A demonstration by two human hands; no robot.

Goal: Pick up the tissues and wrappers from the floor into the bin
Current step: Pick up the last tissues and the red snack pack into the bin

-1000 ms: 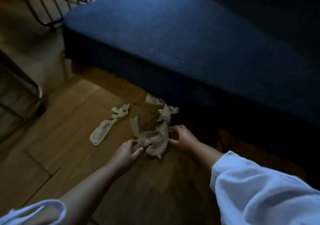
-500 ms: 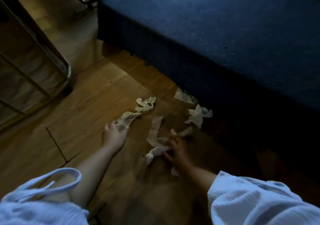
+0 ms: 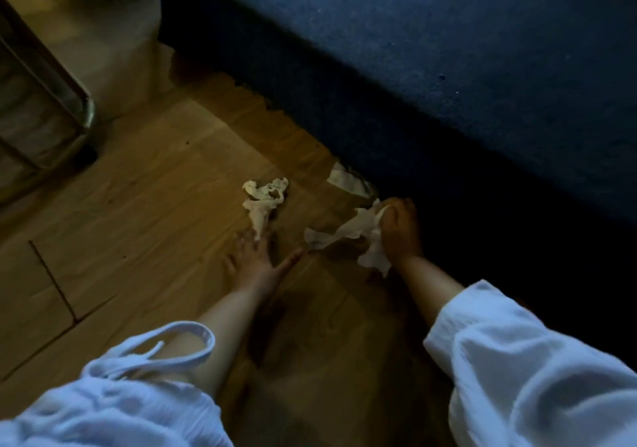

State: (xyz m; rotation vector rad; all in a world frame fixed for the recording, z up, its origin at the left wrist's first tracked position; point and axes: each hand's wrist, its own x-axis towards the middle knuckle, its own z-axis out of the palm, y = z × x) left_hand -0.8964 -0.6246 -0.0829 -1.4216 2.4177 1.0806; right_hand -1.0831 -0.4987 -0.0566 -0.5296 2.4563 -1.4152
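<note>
Crumpled white tissues lie on the wooden floor (image 3: 138,205) beside a dark blue couch. My right hand (image 3: 400,236) is shut on a bunch of tissues (image 3: 344,233), which trail to the left and hang below my wrist, right at the couch's base. My left hand (image 3: 256,264) rests flat on the floor with its fingers spread. Its fingertips touch the lower end of another crumpled tissue (image 3: 263,202). A flat white piece (image 3: 346,181) lies half under the couch edge, just beyond my right hand. No bin is in view.
The blue couch (image 3: 448,67) fills the upper right, with deep shadow along its base. A metal frame with a rounded corner (image 3: 82,109) stands at the left. My white sleeves (image 3: 517,377) cover the bottom of the view.
My right hand has gathered the loose tissues and moved right with them to the couch base. My left hand pushed the long tissue up against the crumpled one. The camera has moved closer.
</note>
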